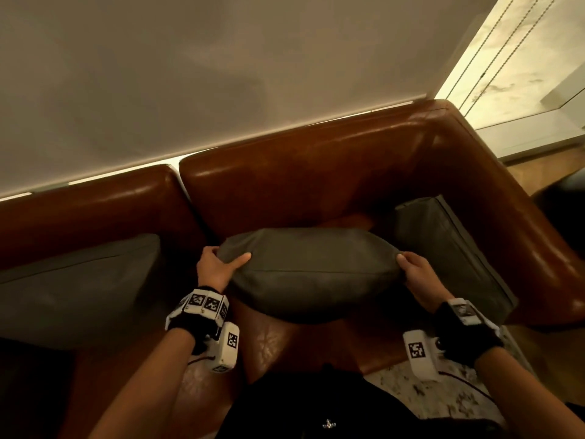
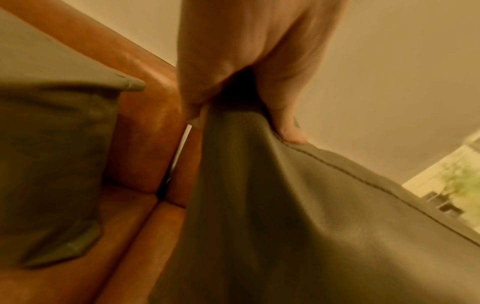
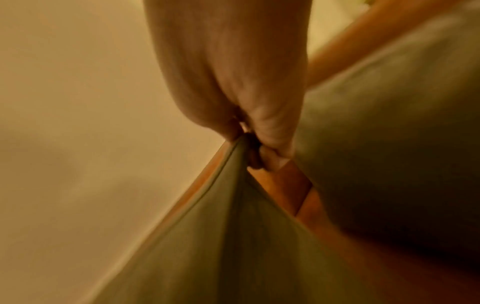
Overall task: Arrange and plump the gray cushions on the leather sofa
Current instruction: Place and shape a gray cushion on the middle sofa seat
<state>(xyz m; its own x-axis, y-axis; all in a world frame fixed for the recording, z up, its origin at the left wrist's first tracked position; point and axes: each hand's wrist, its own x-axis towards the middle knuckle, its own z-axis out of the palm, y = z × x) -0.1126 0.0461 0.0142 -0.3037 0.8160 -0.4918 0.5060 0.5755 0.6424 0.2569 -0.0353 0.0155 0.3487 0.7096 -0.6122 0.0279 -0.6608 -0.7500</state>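
Note:
A gray cushion hangs lifted over the seat of the brown leather sofa. My left hand pinches its left top corner, thumb on the near face; the left wrist view shows that hand bunching the gray cushion. My right hand grips the right top corner, and up close the right hand pinches the gray cushion tight. A second gray cushion leans in the sofa's right corner. A third gray cushion lies on the left seat.
A pale roller blind hangs behind the sofa back. At the far right a window ledge with hanging cords. Patterned floor shows beside the sofa's front edge, and my dark clothing fills the bottom of the head view.

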